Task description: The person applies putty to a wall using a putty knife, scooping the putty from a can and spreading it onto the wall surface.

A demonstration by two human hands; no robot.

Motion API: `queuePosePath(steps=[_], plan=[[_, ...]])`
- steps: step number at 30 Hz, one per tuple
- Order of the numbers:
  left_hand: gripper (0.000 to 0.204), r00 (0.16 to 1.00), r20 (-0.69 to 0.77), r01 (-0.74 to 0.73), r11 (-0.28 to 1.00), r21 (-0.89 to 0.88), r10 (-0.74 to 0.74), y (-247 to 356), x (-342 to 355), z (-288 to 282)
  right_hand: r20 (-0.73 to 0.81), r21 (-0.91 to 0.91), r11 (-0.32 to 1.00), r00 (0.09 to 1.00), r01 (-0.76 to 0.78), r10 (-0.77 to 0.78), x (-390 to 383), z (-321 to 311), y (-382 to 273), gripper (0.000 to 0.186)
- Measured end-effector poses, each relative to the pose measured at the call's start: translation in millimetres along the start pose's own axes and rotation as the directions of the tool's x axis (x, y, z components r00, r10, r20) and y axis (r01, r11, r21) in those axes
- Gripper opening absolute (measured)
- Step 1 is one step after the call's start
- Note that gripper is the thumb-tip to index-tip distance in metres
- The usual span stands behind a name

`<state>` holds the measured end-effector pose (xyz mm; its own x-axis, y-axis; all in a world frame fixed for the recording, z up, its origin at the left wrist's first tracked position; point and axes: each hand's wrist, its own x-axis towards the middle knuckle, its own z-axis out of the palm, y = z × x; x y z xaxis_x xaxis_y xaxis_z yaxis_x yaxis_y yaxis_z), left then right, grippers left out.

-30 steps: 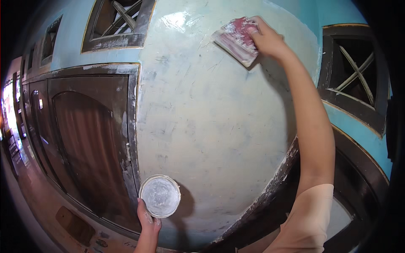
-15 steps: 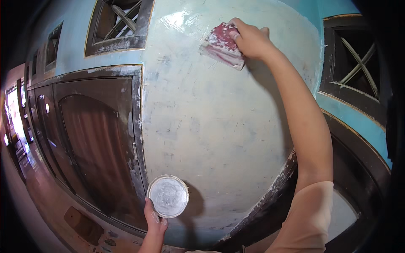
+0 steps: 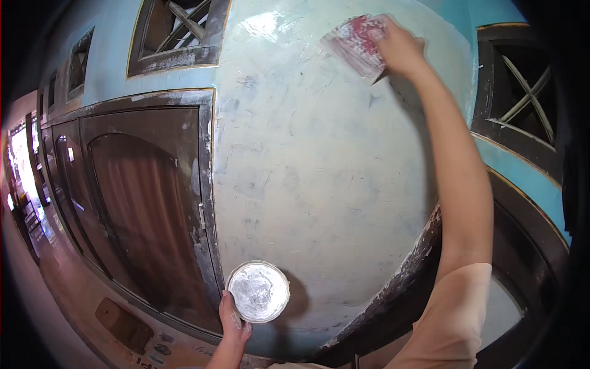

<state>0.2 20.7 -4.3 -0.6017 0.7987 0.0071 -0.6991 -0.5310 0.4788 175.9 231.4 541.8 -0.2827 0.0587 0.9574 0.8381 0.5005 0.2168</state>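
High on the wall (image 3: pixel 319 166), coated in pale filler with darker patches and scratch marks, my right hand (image 3: pixel 399 49) grips a red putty spreader (image 3: pixel 362 46) smeared with white. Its wide edge points down and left, at or very near the wall; the hand and tool are slightly blurred. Low in front of the wall, my left hand (image 3: pixel 235 320) holds a round white tub (image 3: pixel 258 292) from below left. White paste coats the tub's inside, and white smears mark that hand's fingers.
To the left stands a dark wooden door (image 3: pixel 141 203) with a white-smeared frame; above it is a vent window (image 3: pixel 175 34). Another crossed-slat vent (image 3: pixel 522 92) is at right, over a dark arched frame (image 3: pixel 522 227). A brown object (image 3: pixel 123 324) lies on the floor at lower left.
My right hand has moved the spreader to the right and slightly up across the wall. The tub in my left hand has shifted a little right and down, its inside now brighter.
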Motion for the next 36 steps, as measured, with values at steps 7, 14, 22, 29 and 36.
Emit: queuePosePath(steps=[7,14,22,29,36], plan=[[0.043,1.0,0.009,0.017,0.999,0.043,-0.017,-12,4,-12,0.09,0.536,0.84,0.983,0.088,-0.16,-5,-14,-31,0.038],[0.048,0.999,0.025,0.031,0.997,0.067,-0.033,-10,-3,-18,0.258,0.06,0.984,0.95,0.168,-0.177,-15,7,-86,0.036],[0.047,0.998,-0.062,-0.006,0.998,0.059,0.01,4,-8,-38,0.1,0.428,0.899,0.984,0.093,-0.15,22,-3,-82,0.038],[0.047,1.0,-0.024,0.004,0.999,0.05,-0.002,2,-3,-50,0.214,0.052,0.985,0.962,0.162,-0.169,16,35,-159,0.03],[0.048,0.999,-0.021,-0.038,0.999,0.026,0.039,9,-3,-64,-0.061,0.271,0.961,0.998,0.048,-0.033,67,22,-113,0.034]])
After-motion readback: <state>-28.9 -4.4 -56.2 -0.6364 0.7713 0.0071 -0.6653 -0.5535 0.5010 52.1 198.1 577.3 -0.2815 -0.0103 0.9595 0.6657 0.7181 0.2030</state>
